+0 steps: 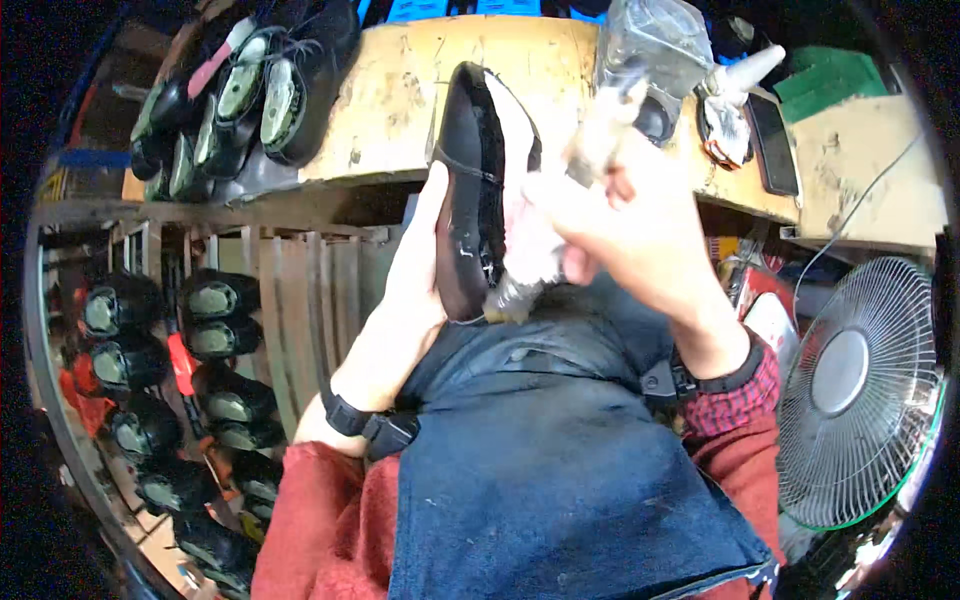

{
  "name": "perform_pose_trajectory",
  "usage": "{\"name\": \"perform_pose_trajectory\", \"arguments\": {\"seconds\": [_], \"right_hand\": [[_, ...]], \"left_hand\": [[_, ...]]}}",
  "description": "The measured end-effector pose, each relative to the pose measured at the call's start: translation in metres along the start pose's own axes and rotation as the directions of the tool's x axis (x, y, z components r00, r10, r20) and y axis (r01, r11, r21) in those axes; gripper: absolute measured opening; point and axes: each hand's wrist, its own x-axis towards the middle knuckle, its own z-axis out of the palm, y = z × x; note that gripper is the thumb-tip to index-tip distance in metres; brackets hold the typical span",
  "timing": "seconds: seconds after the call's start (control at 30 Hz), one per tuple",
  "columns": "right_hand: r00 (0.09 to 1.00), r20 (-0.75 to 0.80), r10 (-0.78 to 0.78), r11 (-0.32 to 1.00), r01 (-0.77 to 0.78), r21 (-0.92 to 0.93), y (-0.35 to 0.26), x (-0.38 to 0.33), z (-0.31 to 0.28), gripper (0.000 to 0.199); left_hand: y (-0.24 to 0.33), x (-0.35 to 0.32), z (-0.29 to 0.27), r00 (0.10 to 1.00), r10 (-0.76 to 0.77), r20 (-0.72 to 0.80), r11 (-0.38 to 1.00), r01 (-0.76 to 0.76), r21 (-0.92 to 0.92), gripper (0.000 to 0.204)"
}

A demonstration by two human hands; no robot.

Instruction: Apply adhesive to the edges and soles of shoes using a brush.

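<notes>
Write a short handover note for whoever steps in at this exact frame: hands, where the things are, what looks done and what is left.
Left hand: grips the black shoe upper from its outer side, held upright over the lap. Right hand: holds a brush, its bristle end at the shoe's lower edge; motion blur hides detail. Done: the shoe's inner face looks partly coated, pale and glossy. Left: I cannot tell how much remains uncoated. Other shoes sit on the rack at left and on the workbench; a fan stands at right.

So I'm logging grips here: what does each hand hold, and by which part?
The left hand cups a black shoe along its side. The right hand grips a brush by its handle, bristles at the shoe's lower end.
</notes>
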Motion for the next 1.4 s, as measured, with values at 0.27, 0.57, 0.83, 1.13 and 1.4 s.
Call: {"name": "perform_pose_trajectory", "arguments": {"seconds": [0.27, 0.57, 0.83, 1.13, 1.4], "right_hand": [[0.969, -0.246, -0.016, 0.939, 0.099, 0.328, 0.065, 0.027, -0.025, 0.025], [0.907, -0.368, -0.203, 0.912, 0.312, 0.265, 0.062, 0.101, -0.029, 0.027], [0.926, -0.245, -0.286, 0.905, 0.345, 0.249, 0.052, 0.054, -0.028, 0.013], [0.884, -0.218, -0.413, 0.851, 0.46, 0.253, 0.072, 0.013, -0.011, 0.013], [0.942, -0.182, -0.282, 0.836, 0.335, 0.435, 0.083, -0.02, 0.008, 0.013]], "left_hand": [[-0.001, 0.003, -0.016, 0.985, 0.042, -0.169, 0.996, -0.029, 0.079, 0.05], [-0.007, -0.019, -0.026, 0.909, 0.397, -0.13, 0.779, -0.259, 0.571, 0.064], [-0.001, -0.022, -0.021, 0.908, 0.409, -0.088, 0.787, -0.303, 0.537, 0.069], [0.003, -0.021, -0.013, 0.901, 0.417, -0.12, 0.807, -0.306, 0.506, 0.065], [0.008, -0.013, -0.015, 0.849, 0.507, -0.153, 0.764, -0.36, 0.536, 0.055]]}}
